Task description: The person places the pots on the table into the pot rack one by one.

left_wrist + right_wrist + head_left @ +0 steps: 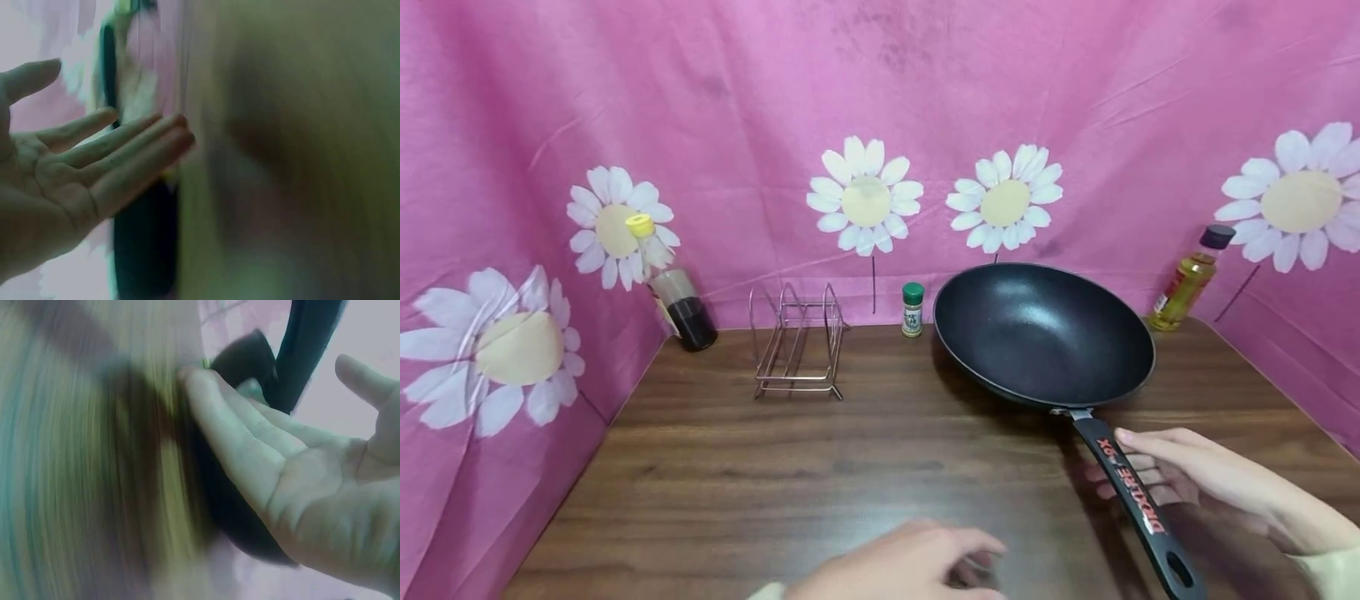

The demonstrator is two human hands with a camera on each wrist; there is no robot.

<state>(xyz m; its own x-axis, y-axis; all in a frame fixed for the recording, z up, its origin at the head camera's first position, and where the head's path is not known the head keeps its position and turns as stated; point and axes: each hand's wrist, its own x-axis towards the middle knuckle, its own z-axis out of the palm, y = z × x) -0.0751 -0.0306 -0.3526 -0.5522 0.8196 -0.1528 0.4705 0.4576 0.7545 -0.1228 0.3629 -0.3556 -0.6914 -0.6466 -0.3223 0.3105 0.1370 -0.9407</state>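
A black frying pan (1037,333) sits at the right back of the table, its handle (1131,492) with red and white lettering pointing toward me. Beside that handle is my right hand (1187,475), thumb near its upper end and fingers reaching under it. In the right wrist view the fingers look extended and the palm is bare, not wrapped round the handle. My left hand (910,562), blurred, hovers low at the front middle and holds nothing. Its fingers spread loosely in the left wrist view.
Along the back stand a soy-sauce-like bottle (681,300) with a yellow cap, a wire rack (797,387), a small green-capped seasoning jar (912,310) and an oil bottle (1183,287). A pink flowered cloth (737,125) hangs behind the wooden table (737,483).
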